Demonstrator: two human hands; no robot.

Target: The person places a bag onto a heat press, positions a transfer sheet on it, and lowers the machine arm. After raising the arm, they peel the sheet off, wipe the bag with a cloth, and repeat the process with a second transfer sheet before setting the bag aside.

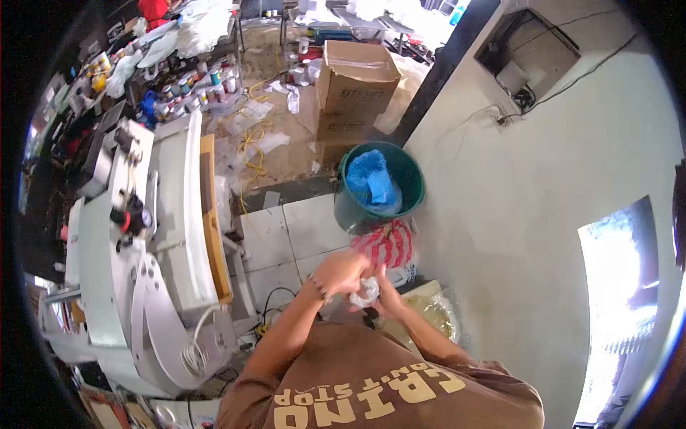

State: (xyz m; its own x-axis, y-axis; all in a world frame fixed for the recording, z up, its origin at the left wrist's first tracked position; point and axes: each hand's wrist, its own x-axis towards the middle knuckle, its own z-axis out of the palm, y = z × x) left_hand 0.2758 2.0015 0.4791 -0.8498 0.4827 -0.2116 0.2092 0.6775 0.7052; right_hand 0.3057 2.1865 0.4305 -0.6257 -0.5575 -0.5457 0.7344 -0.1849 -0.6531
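My left hand [341,274], with a dark beaded band at the wrist, is closed at a crumpled, whitish translucent piece of plastic [367,292]. From the other side my right hand [389,294] wraps round the same plastic, fingers pointing up and away from me. Both hands meet in front of my chest, over the brown shirt [400,390]. Just beyond them is a red-and-white striped plastic bag [386,245], partly covered by my fingers. Under my right forearm lies a clear plastic bag [437,314] with something yellowish in it.
A green bin [343,207] with blue plastic [371,179] inside stands ahead, against the wall [514,214]. Behind it are stacked cardboard boxes [357,89]. A white machine [161,314] with a gauge fills the left side. Yellow cord [254,150] and many cans [193,86] litter the floor beyond.
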